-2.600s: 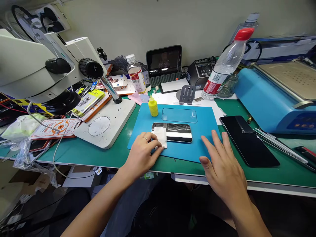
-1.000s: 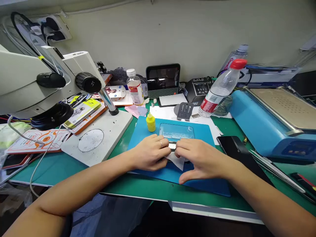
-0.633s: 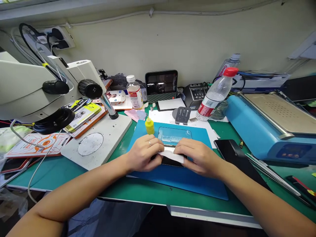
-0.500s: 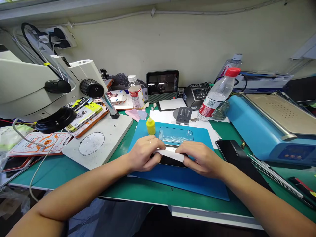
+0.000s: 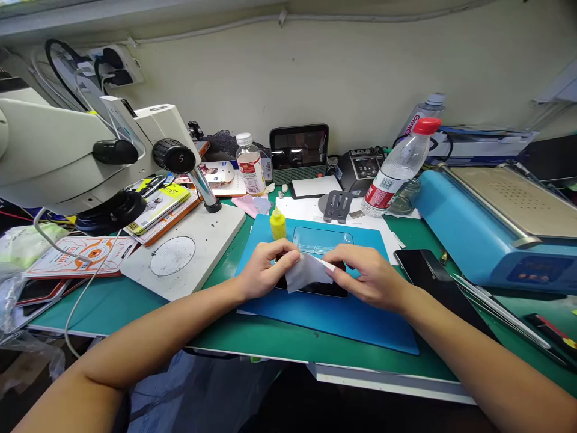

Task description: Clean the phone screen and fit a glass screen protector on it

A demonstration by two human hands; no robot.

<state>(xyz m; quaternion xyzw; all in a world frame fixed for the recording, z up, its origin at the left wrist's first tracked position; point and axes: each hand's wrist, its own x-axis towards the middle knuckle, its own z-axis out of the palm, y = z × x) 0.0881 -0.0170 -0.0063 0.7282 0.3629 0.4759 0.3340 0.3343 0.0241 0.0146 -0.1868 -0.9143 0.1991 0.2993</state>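
Note:
A thin white wipe (image 5: 305, 275) is stretched between my hands, its left part hanging down. My left hand (image 5: 268, 269) pinches its upper left corner between thumb and fingers. My right hand (image 5: 366, 275) grips the other end. Under the wipe lies a flat device with a black, glossy surface (image 5: 333, 290), partly hidden by wipe and hands; it looks like a phone or screen. It rests on a blue mat (image 5: 360, 325). Just beyond my hands on the mat are a small yellow squeeze bottle (image 5: 278, 228) and a clear phone-shaped outline (image 5: 322, 236).
A microscope's white base (image 5: 211, 240) stands to the left. At the right are a blue machine with a perforated metal plate (image 5: 478, 240), a long black panel (image 5: 433, 282) and tweezers (image 5: 505, 316). A red-capped bottle (image 5: 396, 171), a grey stand (image 5: 338, 206) and a small display (image 5: 299, 147) stand behind.
The wipe, earlier a narrow folded strip between my hands, now hangs more spread out. My left hand has lifted and turned, with its thumb on top. The view has shifted slightly.

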